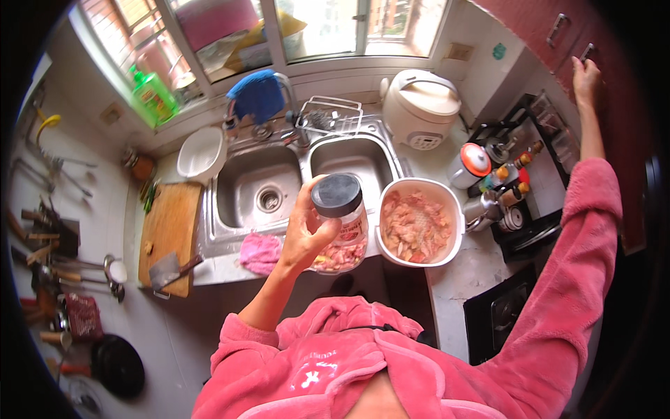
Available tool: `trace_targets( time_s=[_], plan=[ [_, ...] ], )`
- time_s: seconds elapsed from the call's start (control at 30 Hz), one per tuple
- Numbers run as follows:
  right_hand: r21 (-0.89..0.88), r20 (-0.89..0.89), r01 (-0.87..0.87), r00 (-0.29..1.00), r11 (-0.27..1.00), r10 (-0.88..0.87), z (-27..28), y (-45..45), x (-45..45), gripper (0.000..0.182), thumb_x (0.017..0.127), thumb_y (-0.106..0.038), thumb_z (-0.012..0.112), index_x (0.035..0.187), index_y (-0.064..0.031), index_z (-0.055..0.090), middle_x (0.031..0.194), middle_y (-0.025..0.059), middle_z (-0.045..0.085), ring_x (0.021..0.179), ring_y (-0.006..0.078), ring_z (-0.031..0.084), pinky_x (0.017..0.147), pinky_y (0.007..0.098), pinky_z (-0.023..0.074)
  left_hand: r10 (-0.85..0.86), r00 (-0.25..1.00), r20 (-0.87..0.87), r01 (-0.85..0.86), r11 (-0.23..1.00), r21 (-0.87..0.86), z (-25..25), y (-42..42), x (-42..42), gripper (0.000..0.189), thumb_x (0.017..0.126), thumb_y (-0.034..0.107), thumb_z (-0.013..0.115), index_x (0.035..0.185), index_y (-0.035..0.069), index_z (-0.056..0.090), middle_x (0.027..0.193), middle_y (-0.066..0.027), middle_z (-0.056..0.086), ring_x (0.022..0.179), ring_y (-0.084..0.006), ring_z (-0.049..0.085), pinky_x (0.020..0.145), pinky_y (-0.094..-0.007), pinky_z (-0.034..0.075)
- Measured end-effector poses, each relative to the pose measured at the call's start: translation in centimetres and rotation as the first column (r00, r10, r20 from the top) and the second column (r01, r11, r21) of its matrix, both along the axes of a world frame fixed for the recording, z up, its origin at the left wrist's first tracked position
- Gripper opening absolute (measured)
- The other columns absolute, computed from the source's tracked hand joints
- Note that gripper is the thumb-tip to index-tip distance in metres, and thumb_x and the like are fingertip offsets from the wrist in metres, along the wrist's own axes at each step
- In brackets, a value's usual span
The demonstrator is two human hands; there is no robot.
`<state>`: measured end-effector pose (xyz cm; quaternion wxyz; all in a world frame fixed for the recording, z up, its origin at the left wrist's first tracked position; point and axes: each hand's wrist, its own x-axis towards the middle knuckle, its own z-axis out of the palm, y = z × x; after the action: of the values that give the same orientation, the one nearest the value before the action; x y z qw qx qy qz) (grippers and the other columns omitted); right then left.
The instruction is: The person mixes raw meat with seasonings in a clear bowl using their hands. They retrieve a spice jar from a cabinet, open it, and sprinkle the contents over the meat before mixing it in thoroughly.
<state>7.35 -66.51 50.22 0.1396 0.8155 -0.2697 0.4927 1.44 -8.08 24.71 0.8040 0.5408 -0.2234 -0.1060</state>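
My left hand [309, 235] holds a clear plastic jar [352, 228] with a black screw lid, upright. Behind and below the jar, partly hidden by it, is a container of chopped raw meat [343, 260]. To its right stands a white tub [458, 222] of raw meat pieces with pale grains on top. My right hand [588, 81] is raised at the upper right, its fingers closed around the metal handle [588, 51] of a dark red cabinet door [623, 94], which looks closed.
A steel double sink [259, 183] lies ahead. At left are a wooden cutting board [170, 225], a cleaver [166, 269] and a pink cloth [260, 253]. A rice cooker [423, 107], an enamel mug [463, 170] and a black rack [560, 201] with bottles stand right.
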Motion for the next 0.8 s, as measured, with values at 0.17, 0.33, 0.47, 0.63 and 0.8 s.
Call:
trace_targets(
  time_s=[0.17, 0.33, 0.47, 0.63, 0.8],
  plan=[
    [0.064, 0.128, -0.256, 0.961, 0.965, 0.246, -1.8, -1.2, -0.6, 0.062, 0.083, -0.055, 0.061, 0.115, -0.0032, 0.058, 0.104, 0.0161, 0.066, 0.098, 0.0316, 0.062, 0.083, 0.0383, 0.0477, 0.076, 0.996, -0.046, -0.076, 0.997, -0.004, -1.2, 2.1, -4.3, 0.069, 0.07, 0.008, 0.059, 0.135, 0.003, 0.036, 0.124, -0.0099, 0.051, 0.119, -0.0191, 0.048, 0.104, -0.0346, 0.033],
    [0.55, 0.314, -0.788, 0.501, 0.275, 0.807, -15.0, 23.0, -5.8, 0.03, 0.094, -0.02, 0.058, 0.12, -0.0056, 0.058, 0.107, 0.0076, 0.063, 0.099, 0.015, 0.06, 0.087, 0.0283, 0.0504, 0.246, 0.968, -0.048, -0.241, 0.967, 0.087, -2.7, 3.9, -9.4, 0.072, 0.067, 0.005, 0.06, 0.135, 0.003, 0.037, 0.125, -0.01, 0.05, 0.121, -0.02, 0.047, 0.105, -0.0343, 0.033],
    [0.855, 0.168, -0.519, 0.243, -0.018, 0.955, -22.4, 36.0, -12.1, 0.041, 0.085, -0.02, 0.068, 0.122, -0.0074, 0.056, 0.098, 0.0107, 0.061, 0.076, 0.0133, 0.061, 0.067, 0.0269, 0.0501, 0.269, 0.963, -0.005, -0.267, 0.958, 0.105, -3.6, 3.1, -11.2, 0.073, 0.069, 0.002, 0.063, 0.136, 0.002, 0.034, 0.125, -0.0101, 0.05, 0.118, -0.0188, 0.049, 0.103, -0.0335, 0.036],
    [0.739, 0.018, -0.673, -0.04, -0.04, 0.999, -25.3, 45.4, -14.7, 0.074, 0.069, -0.049, 0.075, 0.123, -0.0038, 0.051, 0.107, 0.0175, 0.056, 0.086, 0.0306, 0.063, 0.071, 0.04, 0.051, 0.395, 0.871, 0.291, -0.484, 0.786, 0.385, -5.8, 3.8, -12.3, 0.077, 0.067, 0.011, 0.072, 0.135, 0.001, 0.036, 0.123, -0.0165, 0.051, 0.115, -0.0257, 0.053, 0.098, -0.0341, 0.041],
    [0.812, -0.018, -0.583, 0.024, 0.028, 1.0, -26.9, 49.4, -14.9, 0.059, 0.072, -0.045, 0.071, 0.108, -0.0004, 0.057, 0.101, 0.0179, 0.055, 0.085, 0.0362, 0.062, 0.07, 0.0432, 0.0515, 0.413, 0.764, 0.496, -0.639, 0.595, 0.488, -7.2, 6.0, -12.6, 0.081, 0.064, 0.017, 0.076, 0.132, -0.002, 0.036, 0.123, -0.0208, 0.051, 0.115, -0.0351, 0.051, 0.098, -0.0401, 0.042]
  ],
)
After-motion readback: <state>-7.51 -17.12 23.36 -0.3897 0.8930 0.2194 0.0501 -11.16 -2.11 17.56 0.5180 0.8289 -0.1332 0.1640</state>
